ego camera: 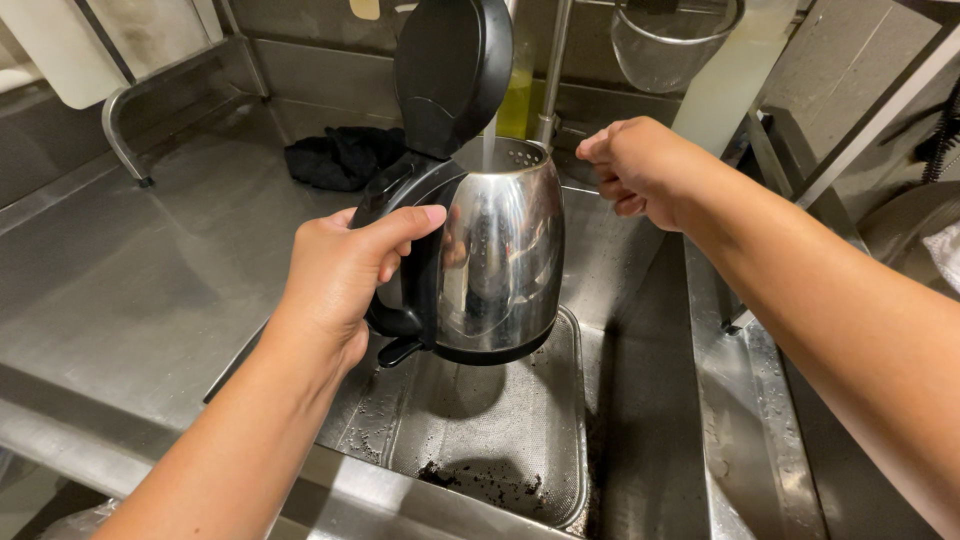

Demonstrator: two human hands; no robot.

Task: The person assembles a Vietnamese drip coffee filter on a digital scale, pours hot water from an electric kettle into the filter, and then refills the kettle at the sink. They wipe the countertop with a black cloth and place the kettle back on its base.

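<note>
Water (489, 140) ran in a thin stream into the open mouth of a steel kettle (505, 260), its black lid (452, 70) tipped up and back. The left hand (345, 270) was clenched round the black handle, holding the kettle in the air over the sink (640, 400), above a mesh strainer tray (500, 430) flecked with dark grounds. The right hand (635, 170) was curled loosely behind the kettle near the tap pipe (552, 70); what it gripped, if anything, could not be told, as the kettle hid the spot.

Filling looked to be the step in hand. The next move would probably call for the flow to be stopped and the kettle kept level as its weight grew.

Room was tight: the raised lid stood close beside the pipe, and the sink wall lay near on the right. The steel bench (150, 260) to the left offered open space, with a black cloth (345, 155) at its back.
</note>
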